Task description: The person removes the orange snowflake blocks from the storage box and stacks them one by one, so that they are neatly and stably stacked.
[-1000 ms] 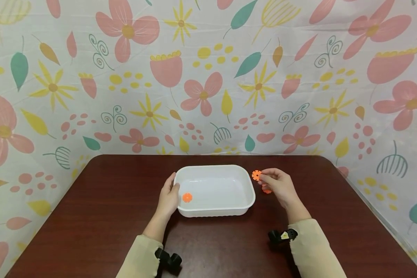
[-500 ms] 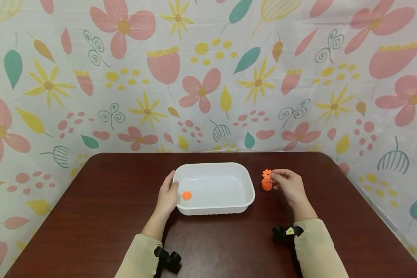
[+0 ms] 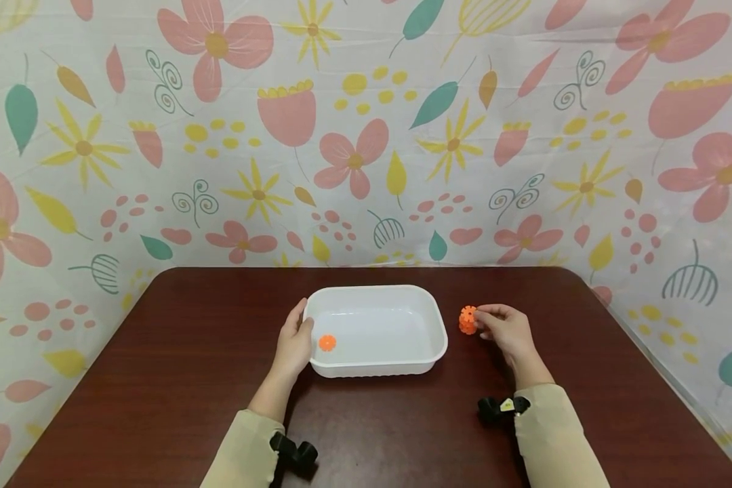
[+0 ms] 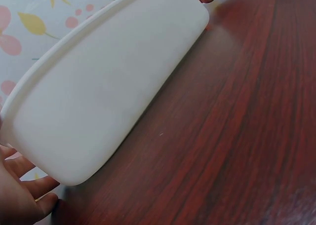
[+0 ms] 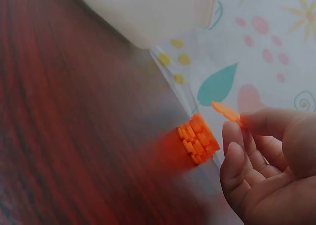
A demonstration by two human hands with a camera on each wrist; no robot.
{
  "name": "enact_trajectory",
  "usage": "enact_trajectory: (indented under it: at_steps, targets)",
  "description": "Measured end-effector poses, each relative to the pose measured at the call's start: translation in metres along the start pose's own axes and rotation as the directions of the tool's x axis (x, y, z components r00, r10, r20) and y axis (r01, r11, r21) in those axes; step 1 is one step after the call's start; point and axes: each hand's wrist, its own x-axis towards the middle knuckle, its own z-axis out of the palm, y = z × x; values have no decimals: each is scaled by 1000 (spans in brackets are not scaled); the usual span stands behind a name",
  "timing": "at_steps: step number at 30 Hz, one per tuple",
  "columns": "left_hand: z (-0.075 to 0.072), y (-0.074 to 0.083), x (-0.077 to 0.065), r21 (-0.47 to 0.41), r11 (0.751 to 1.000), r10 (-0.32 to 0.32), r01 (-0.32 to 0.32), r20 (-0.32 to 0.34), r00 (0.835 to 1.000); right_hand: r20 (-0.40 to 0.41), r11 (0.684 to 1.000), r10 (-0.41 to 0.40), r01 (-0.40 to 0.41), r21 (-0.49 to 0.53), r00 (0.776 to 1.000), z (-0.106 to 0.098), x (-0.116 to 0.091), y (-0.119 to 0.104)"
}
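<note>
A white plastic tray (image 3: 375, 369) sits on the dark table, and my left hand (image 3: 294, 339) grips its left end, thumb at the rim and fingers along the outer wall (image 4: 98, 101). Inside the tray, near that end, lies one flat orange notched disc (image 3: 327, 343). Just right of the tray, my right hand (image 3: 507, 333) pinches another orange notched disc (image 5: 228, 113) between thumb and fingertips. Right below it stands a short stack of orange notched discs (image 5: 198, 141); the held disc tilts close over the stack top.
The dark brown wooden table (image 3: 390, 434) extends around the tray. A white floral cloth (image 3: 366, 135) hangs behind the table and along its sides. A black camera is strapped on each wrist.
My right hand has carried its disc rightward from beside the tray's rim to above the orange stack, then lowered it close to the stack. The left hand keeps its grip on the tray.
</note>
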Motion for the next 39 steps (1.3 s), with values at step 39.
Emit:
enact_trajectory:
  at_steps: [39]
  targets:
    - [0, 0, 0, 6, 1000, 0, 0, -5, 1000, -43, 983, -53, 44, -180, 998, 5, -5, -12]
